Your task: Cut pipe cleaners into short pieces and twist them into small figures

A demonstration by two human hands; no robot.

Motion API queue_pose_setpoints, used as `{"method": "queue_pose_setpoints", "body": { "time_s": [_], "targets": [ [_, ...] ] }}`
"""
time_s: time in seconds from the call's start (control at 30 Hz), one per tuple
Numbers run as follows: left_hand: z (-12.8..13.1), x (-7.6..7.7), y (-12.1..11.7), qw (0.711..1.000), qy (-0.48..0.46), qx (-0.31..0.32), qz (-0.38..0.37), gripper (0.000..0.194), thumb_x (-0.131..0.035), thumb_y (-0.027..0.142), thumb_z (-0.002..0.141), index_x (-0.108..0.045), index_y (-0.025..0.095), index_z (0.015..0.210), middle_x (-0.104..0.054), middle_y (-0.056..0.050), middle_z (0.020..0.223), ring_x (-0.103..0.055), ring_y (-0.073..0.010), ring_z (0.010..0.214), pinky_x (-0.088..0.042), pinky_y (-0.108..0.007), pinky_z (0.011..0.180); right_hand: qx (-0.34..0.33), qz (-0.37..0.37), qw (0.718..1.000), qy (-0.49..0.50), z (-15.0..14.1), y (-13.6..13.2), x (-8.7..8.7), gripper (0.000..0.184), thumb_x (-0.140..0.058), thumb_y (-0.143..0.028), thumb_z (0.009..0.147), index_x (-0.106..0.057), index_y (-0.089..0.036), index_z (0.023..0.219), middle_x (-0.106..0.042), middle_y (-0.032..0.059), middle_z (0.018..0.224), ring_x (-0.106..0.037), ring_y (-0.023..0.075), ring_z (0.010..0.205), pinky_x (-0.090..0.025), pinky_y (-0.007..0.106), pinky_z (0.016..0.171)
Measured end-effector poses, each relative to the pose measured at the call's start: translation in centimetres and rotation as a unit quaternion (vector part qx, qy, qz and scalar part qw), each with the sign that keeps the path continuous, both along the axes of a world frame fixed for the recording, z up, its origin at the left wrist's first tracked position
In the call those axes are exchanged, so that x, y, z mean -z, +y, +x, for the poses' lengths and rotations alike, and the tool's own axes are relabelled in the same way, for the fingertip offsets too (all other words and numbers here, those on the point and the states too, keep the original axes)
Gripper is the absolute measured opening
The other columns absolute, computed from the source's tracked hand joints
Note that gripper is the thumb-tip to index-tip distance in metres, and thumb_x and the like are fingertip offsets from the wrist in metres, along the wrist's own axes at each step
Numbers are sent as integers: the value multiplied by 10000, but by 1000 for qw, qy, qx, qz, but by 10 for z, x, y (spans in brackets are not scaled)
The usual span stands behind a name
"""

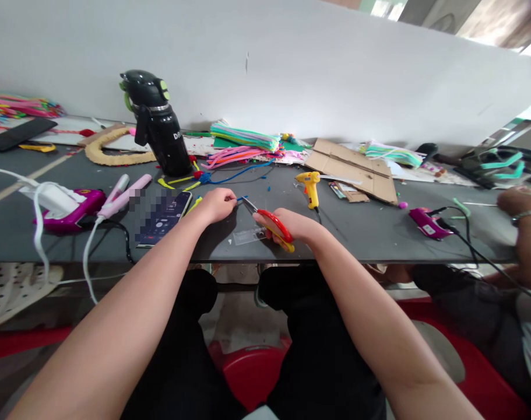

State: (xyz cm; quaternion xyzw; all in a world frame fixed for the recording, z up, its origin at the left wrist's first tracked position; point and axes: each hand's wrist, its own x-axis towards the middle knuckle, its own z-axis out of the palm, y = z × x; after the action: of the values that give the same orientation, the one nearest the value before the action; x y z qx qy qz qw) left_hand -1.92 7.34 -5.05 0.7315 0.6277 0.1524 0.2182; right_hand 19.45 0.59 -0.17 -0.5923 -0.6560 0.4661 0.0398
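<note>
My right hand (291, 224) is closed around the red and yellow handles of a pair of scissors (270, 221), whose blades point left toward my other hand. My left hand (218, 204) pinches the end of a short blue pipe cleaner piece (241, 199) right at the scissor tips. Both hands rest on the dark grey table (361, 230) near its front edge. A small clear plastic piece (249, 236) lies just under the scissors.
A phone (162, 217) lies left of my left hand, beside a pink tool (123, 195) and a magenta glue gun (75, 207) with white cables. A black bottle (158, 125), pipe cleaner bundles (243, 140), cardboard (357, 166) and a yellow glue gun (311, 188) stand behind. Another person's hand (521, 201) is at right.
</note>
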Motion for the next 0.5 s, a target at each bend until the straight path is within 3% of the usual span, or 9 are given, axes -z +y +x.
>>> {"method": "queue_pose_setpoints", "body": {
  "time_s": [0.3,0.5],
  "targets": [
    [0,5,1,1000,6,-7,11,230,-568,326,826,-744,213,921,-772,-62,847,-699,-221,825,-494,-281,746,-15,30,999,-34,-2,5,3,617,-419,-648,976,-554,-162,619,-568,21,469,-495,96,375,-425,214,454],
    [1,-2,-2,999,23,-35,3,211,-568,313,851,-741,208,912,-780,-71,899,-703,-216,836,-495,-273,749,-7,51,998,-30,-4,2,2,580,-410,-537,1017,-540,-163,593,-531,3,433,-473,86,362,-425,205,481]
  ]
}}
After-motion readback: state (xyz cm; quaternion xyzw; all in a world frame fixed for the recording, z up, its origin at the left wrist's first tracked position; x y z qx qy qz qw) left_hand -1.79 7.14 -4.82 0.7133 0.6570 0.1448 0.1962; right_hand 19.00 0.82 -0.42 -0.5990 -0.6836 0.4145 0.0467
